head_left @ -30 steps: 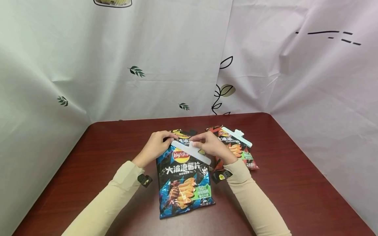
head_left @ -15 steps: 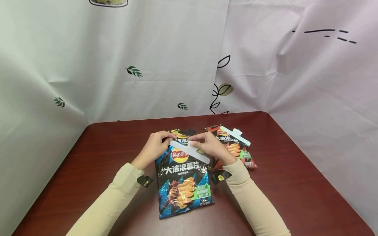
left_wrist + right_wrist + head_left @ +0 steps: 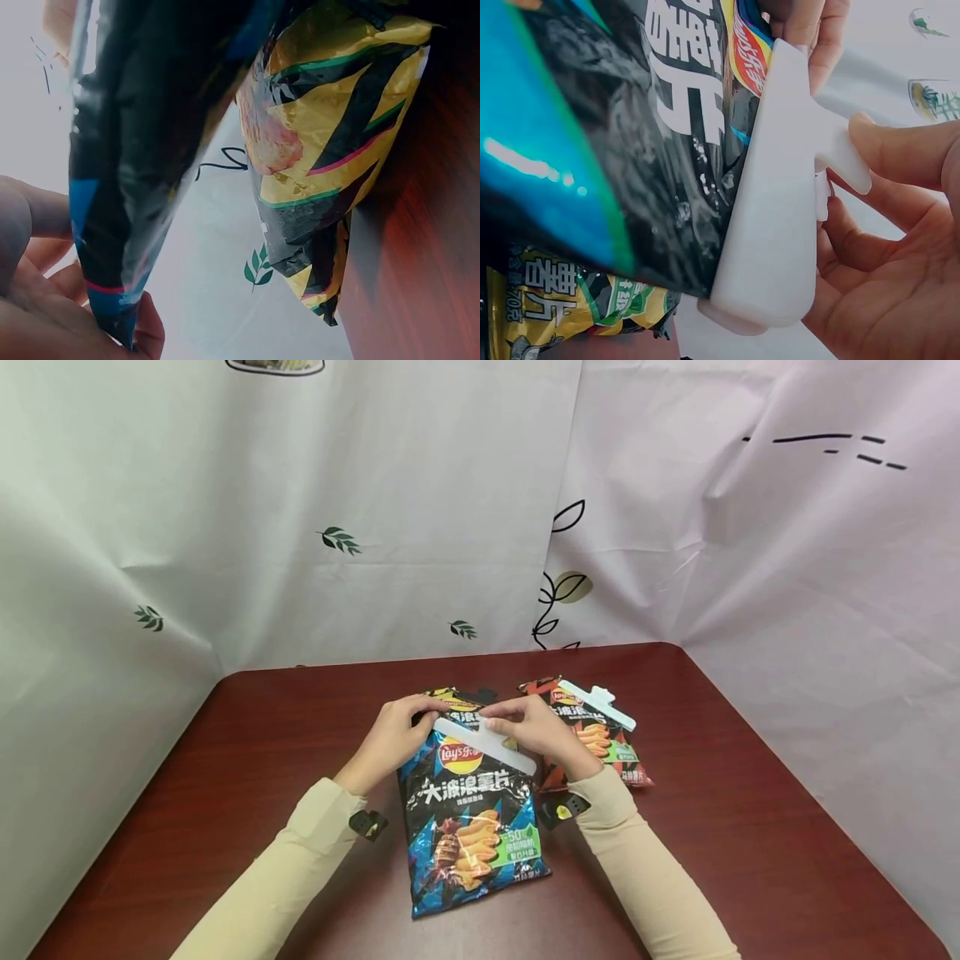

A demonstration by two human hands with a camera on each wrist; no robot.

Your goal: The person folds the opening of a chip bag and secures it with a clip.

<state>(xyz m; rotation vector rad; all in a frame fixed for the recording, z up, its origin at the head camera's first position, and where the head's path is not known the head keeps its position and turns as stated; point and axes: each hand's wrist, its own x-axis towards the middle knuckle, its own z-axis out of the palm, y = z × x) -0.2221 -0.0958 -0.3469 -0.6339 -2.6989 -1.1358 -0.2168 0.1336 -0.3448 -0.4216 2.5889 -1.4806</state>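
A blue and black potato chip bag (image 3: 465,843) is held up by its top edge in the head view, front facing the camera. My left hand (image 3: 392,739) pinches its top left corner; in the left wrist view the fingers (image 3: 49,225) curl round that corner. Along the top edge lies a white bag clip (image 3: 491,747). My right hand (image 3: 536,731) grips the clip's handle. The right wrist view shows the thumb (image 3: 907,150) on one handle lever and fingers behind it, with the clip's long bar (image 3: 769,225) across the bag's top.
Behind the blue bag lies a yellow chip bag (image 3: 456,702), partly hidden, with a dark clip (image 3: 486,697) at its top. To the right, a red chip bag (image 3: 600,743) carries a pale clip (image 3: 598,705). The brown table (image 3: 315,710) ends at a white curtain (image 3: 405,527).
Both hands keep their hold on the bag and the clip. The blue bag's lower end has swung slightly to the right.
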